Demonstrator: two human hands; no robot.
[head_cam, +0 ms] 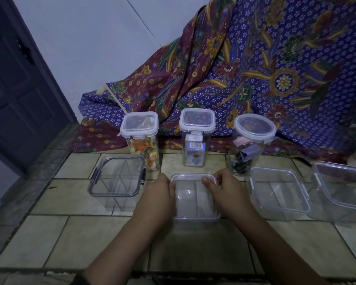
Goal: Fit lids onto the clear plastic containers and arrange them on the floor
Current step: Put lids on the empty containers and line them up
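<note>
Both hands hold the middle box (195, 199): left hand (158, 194) and right hand (224, 190) curl over its lid (193, 177), fingers bent on the rim. It sits just in front of the tall middle jar (195, 138). Press every corner down evenly until it looks flat.

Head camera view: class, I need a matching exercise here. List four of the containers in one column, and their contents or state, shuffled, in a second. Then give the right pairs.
Column one:
1. Back-left tall square container
2. Back-middle tall square container
3. Round jar
4. Front-middle container

Column two:
A. Held by both hands
B. Holds a blue and white box
C. Holds orange and white wrapped bits
D. Holds dark and pinkish folded pieces

Pairs: 1-C, 2-B, 3-D, 4-A. The left hand and right hand grip its sides.
</note>
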